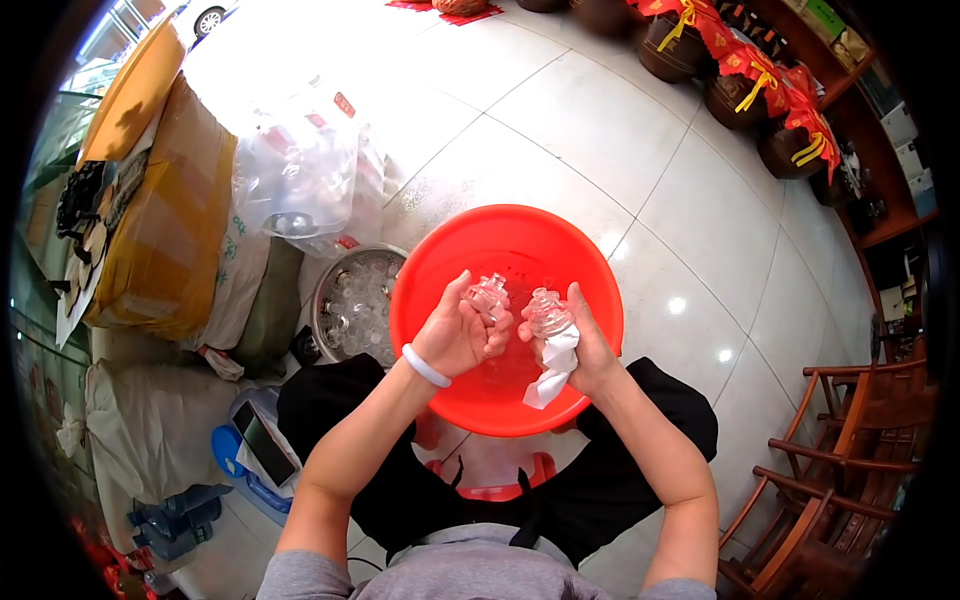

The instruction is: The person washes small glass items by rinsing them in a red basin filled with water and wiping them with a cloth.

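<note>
Over a red plastic basin (440,245) between my knees, both hands are raised. My left hand (455,335), with a pale band at the wrist, has its fingers curled round a small clear glass bottle (488,292). A second clear glass bottle (548,312) is in my right hand (592,350), its neck pointing up. White tissue (553,375) hangs from that same hand, pressed against the bottle. The two bottles are close together but apart. What lies low in the basin is partly hidden by my hands.
Left of the basin stands a metal bowl (345,310) full of small clear pieces. Beyond it are clear plastic bags (300,180) and a taped cardboard box (170,210). A phone (263,440) lies at my left. Wooden chairs (850,450) stand right; dark jars (675,55) line the back.
</note>
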### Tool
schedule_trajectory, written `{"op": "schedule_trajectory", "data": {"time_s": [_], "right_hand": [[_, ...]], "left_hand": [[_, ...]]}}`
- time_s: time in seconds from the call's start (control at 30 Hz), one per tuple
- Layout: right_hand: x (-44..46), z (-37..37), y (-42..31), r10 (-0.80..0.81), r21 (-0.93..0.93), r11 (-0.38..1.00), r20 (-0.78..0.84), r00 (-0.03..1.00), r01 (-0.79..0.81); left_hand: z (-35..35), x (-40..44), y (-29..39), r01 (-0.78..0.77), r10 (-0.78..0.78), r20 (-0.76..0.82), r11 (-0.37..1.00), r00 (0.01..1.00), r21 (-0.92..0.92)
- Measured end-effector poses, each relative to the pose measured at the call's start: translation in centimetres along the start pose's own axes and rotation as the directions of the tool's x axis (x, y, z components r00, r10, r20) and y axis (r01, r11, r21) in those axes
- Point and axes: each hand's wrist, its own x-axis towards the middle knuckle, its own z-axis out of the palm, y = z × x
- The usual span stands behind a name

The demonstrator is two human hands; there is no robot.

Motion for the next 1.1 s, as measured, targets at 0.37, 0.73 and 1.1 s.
{"op": "schedule_trajectory", "data": {"time_s": [0.37, 0.73, 1.1], "right_hand": [[0.0, -1.6, 0.4, -0.137, -0.126, 0.979, 0.156, 0.978, 0.158], [-0.5, 0.0, 1.2, -0.524, -0.343, 0.775, 0.121, 0.843, 0.531], [-0.6, -0.2, 2.1, -0.603, -0.901, 0.153, 0.239, 0.761, 0.405]], "left_hand": [[1.2, -0.6, -0.6, -0.131, 0.363, -0.161, 0.660, 0.918, 0.740], [1.8, -0.4, -2.3, -0.229, 0.267, -0.103, 0.931, 0.958, 0.283], [-0.1, -0.7, -3.0, -0.118, 0.187, -0.132, 0.904, 0.973, 0.411]]}}
